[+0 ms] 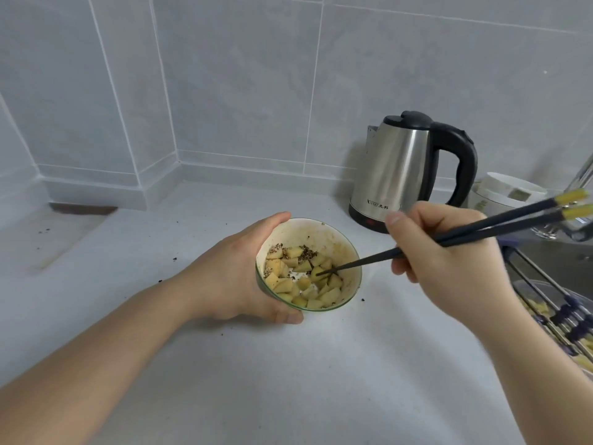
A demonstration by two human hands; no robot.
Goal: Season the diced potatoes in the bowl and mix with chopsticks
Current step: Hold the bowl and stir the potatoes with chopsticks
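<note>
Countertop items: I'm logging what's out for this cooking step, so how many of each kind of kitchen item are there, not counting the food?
Bowl: 1
Chopsticks: 2, in the right hand
Kettle: 1
White container behind the kettle: 1
Total: 5
The left hand steadies the bowl.

At centre frame we see pale yellow potato cubes speckled with dark brown-black seasoning, in a cream bowl with a green rim. Our chopsticks, right of centre, are dark navy with yellow ends. The kettle at upper right is brushed silver with black lid and handle. Countertop is white, wall tiles pale grey.
</note>
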